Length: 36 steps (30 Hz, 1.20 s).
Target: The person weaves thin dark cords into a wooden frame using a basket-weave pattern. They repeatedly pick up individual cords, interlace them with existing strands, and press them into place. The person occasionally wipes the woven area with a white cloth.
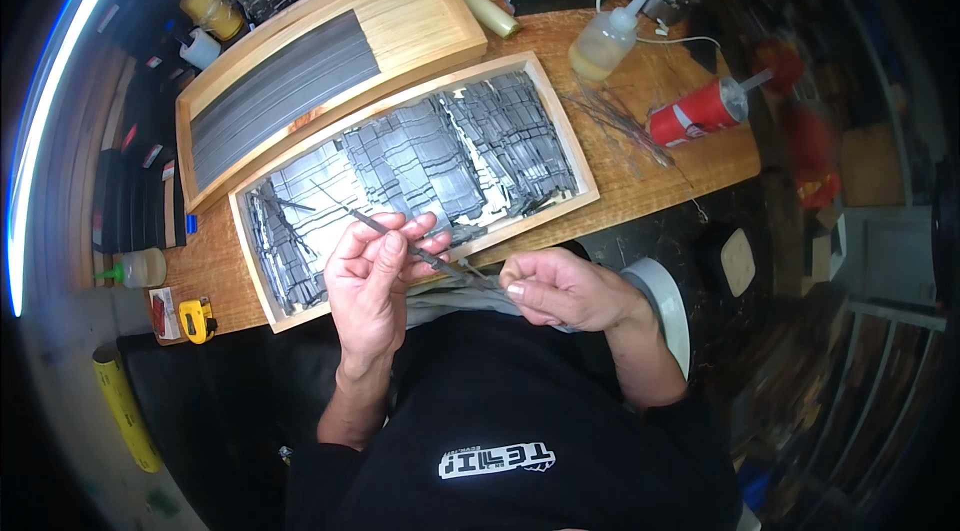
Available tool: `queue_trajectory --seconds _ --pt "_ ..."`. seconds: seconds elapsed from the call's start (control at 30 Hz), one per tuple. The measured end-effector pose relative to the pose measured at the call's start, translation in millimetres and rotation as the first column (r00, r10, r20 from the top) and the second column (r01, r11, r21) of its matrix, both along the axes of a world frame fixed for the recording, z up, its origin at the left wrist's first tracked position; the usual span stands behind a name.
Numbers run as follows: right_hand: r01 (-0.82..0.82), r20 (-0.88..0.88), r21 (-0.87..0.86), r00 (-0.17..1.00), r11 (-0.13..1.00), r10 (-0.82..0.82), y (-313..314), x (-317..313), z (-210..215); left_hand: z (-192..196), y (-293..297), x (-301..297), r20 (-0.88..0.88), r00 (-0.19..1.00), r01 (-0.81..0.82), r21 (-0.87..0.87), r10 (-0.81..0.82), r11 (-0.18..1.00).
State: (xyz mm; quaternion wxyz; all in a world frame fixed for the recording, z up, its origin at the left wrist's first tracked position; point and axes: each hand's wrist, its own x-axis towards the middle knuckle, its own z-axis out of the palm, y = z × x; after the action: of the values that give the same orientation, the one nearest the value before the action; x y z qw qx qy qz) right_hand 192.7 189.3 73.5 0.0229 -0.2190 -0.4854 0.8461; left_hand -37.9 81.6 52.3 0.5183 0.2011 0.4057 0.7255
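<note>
My left hand pinches a thin grey strip that slants up and to the left over the near wooden tray. My right hand grips the lower right end of the same strip between thumb and fingers, just in front of the tray's near rim. That tray is full of loose, overlapping grey strips. Both hands hover over my lap, above a grey cloth.
A second wooden tray behind holds neatly stacked grey strips. On the workbench lie a clear squeeze bottle, a red spray can, thin wires, jars, a small green-tipped bottle and a yellow tape measure.
</note>
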Motion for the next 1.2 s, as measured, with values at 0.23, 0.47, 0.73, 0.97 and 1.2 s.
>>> queue_trajectory --seconds 0.23,0.47,0.73,0.97,1.2 --pt "-0.162 -0.037 -0.109 0.987 0.981 0.159 1 -1 -14 1 -10 6 0.07 0.995 0.061 0.092 -0.068 0.994" --pt "0.103 -0.093 0.509 0.994 0.854 -0.064 -21 -15 9 0 -18 -7 0.121 0.992 -0.022 -0.024 0.025 0.999" --pt "0.332 -0.411 0.622 0.91 0.709 -0.066 -24 -19 -4 3 -23 0 0.139 0.977 0.174 -0.066 -0.163 0.983" --pt "0.351 -0.37 0.784 0.926 0.511 -0.068 -35 -22 -8 22 -15 13 -0.17 0.955 0.215 -0.172 -0.244 0.961" --pt "0.561 -0.188 0.338 0.827 0.756 -0.53 -21 -6 6 47 6 19 -0.407 0.578 0.538 -0.461 -0.707 0.705"
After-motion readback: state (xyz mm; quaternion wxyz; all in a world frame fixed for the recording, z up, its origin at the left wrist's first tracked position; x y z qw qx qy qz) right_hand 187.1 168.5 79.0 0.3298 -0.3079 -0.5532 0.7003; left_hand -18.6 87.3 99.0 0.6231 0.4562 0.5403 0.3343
